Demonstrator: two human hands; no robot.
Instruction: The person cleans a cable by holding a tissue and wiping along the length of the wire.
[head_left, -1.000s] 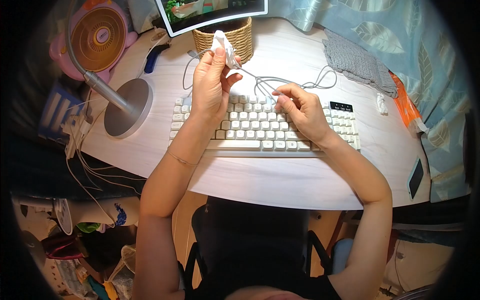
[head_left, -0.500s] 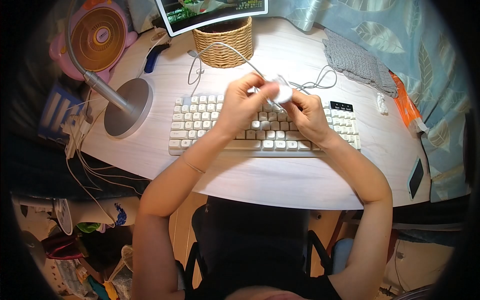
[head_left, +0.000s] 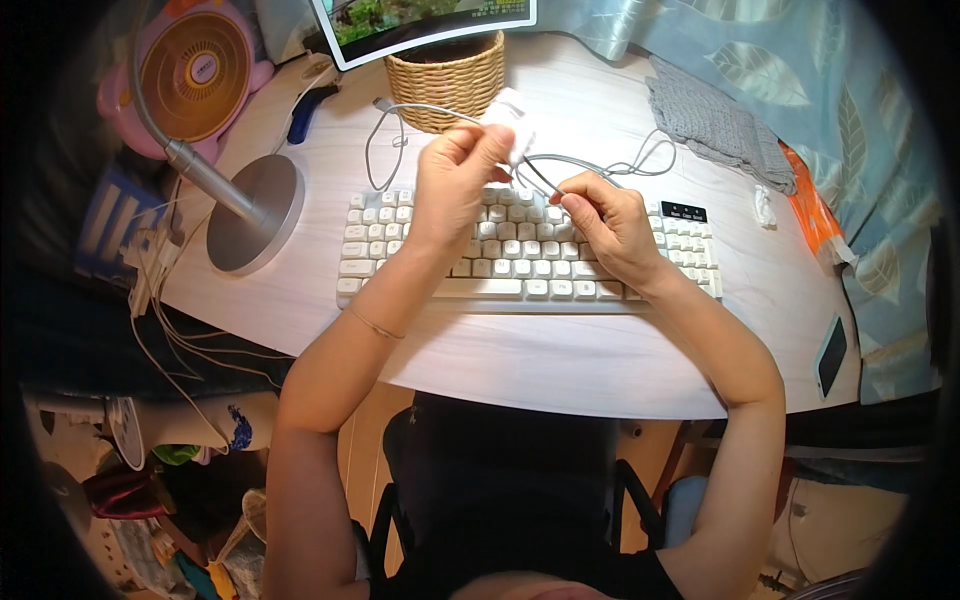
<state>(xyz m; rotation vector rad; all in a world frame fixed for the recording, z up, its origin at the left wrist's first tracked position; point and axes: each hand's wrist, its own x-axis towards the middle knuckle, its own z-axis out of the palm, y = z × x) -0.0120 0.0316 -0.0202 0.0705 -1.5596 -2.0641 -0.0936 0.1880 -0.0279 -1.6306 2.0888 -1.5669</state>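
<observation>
Above the keyboard point(head_left: 535, 289), my left hand point(head_left: 452, 180) pinches a soft white wad that looks like tissue point(head_left: 514, 118), together with a grey cable point(head_left: 430, 107). The wad is bright, and its exact kind is hard to make out. To the right, my right hand point(head_left: 608, 222) is closed, thumb against fingers, on another stretch of the same cable. Between the hands the cable runs short and slanted, and more of it loops on the desk behind. The cream keyboard lies flat beneath both hands, partly covered by them.
A woven basket point(head_left: 450, 85) stands behind, below a monitor point(head_left: 425, 25). At left are a lamp base point(head_left: 255, 215), a pink heater point(head_left: 195, 75) and a dark blue object point(head_left: 310, 112). Grey knitted cloth point(head_left: 710, 120), crumpled white paper point(head_left: 764, 207) and a phone point(head_left: 831, 355) lie right.
My left hand has moved up and left with the white wad, away from my right hand. My right hand stays almost in place, and cable now shows between them.
</observation>
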